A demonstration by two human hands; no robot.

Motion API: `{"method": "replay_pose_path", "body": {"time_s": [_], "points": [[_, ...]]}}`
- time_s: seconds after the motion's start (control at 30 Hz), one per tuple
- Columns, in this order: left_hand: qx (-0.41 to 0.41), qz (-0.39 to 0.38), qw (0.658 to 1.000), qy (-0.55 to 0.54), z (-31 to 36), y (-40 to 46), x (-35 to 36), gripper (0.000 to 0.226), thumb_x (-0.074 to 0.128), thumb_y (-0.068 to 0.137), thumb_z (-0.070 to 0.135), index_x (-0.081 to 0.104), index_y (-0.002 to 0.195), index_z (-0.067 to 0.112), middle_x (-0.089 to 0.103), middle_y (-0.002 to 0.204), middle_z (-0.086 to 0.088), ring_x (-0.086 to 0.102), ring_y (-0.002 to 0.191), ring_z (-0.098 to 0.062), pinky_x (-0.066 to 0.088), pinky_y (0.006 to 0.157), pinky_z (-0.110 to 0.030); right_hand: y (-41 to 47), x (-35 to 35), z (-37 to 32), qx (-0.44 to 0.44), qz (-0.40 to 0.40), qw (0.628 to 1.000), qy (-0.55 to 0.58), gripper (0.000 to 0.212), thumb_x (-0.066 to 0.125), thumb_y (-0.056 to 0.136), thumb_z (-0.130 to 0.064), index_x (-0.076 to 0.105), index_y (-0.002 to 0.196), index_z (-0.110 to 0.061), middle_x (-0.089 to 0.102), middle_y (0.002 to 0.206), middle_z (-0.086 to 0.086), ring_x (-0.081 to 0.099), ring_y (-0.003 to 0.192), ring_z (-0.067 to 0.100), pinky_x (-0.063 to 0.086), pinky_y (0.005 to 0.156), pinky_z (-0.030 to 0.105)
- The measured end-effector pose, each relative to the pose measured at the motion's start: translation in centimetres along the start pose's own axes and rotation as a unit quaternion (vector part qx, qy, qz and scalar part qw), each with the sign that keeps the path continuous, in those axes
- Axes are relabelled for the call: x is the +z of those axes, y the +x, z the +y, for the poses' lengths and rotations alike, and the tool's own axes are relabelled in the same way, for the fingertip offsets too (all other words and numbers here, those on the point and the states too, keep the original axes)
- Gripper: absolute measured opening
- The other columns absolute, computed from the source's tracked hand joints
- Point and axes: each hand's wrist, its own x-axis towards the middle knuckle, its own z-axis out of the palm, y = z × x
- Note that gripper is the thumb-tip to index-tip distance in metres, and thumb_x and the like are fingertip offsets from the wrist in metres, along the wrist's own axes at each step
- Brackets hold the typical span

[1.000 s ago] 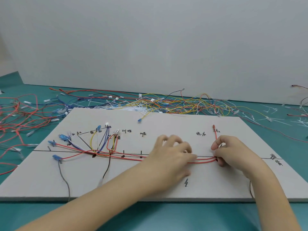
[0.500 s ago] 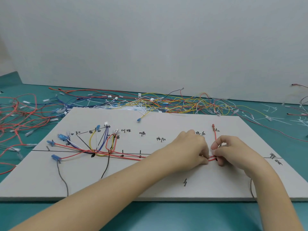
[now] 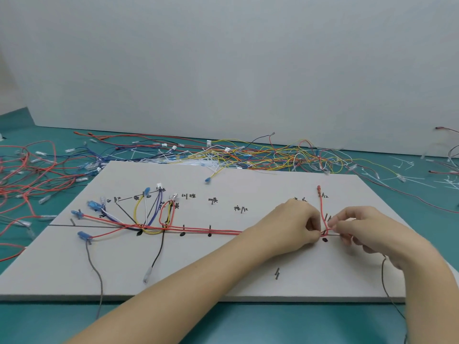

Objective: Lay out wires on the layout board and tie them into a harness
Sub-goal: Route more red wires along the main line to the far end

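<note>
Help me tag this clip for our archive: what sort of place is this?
Probably a wire-harness assembly bench: a marked layout board on a teal table, loose wires heaped behind it, and both hands pinching red wires.

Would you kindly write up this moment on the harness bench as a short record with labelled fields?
Surface: grey layout board on a teal table
Left hand: pinches the red wires at their bend
Right hand: pinches the same bend from the other side
Red wire end: runs up from the bend to a red terminal
Branch area: yellow loop and blue terminals at the board's left
Off the board: loose wire pile behind it
</note>
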Motion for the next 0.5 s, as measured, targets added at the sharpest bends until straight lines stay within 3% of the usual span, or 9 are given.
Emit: {"method": "replay_pose_path", "body": {"time_s": [0.17,0.33,0.5], "points": [[-0.011,0.009,0.999,-0.046,-0.28,-0.01,0.23,0.011,0.067,0.084,0.009,0.075,0.092,0.011,0.071,0.084,-0.003,0.056,0.069,-0.008,0.048,0.07,-0.023,-0.64,-0.79,0.05,-0.005,0.011,1.0,-0.018,0.012,0.067,0.086,-0.014,0.067,0.076,-0.008,0.056,0.045,-0.001,0.039,0.057,0.018,0.026,0.054,0.028],[-0.01,0.016,0.998,-0.065,-0.48,0.0,0.25,0.01,0.071,0.084,0.012,0.077,0.093,0.011,0.067,0.075,0.003,0.052,0.059,0.004,0.039,0.061,-0.01,-0.56,-0.53,-0.06,-0.036,0.064,0.997,0.002,0.015,0.069,0.084,-0.012,0.069,0.07,-0.008,0.053,0.043,-0.005,0.038,0.053,0.017,0.027,0.053,0.028],[-0.022,0.01,0.992,-0.12,-0.82,0.01,-0.04,0.01,0.077,0.078,0.008,0.078,0.088,0.009,0.075,0.083,-0.005,0.061,0.066,-0.005,0.051,0.069,-0.021,-0.65,-1.13,0.17,-0.026,0.034,0.999,-0.007,0.014,0.072,0.083,-0.013,0.072,0.07,-0.007,0.059,0.051,-0.001,0.048,0.064,0.02,0.034,0.061,0.031]]}}
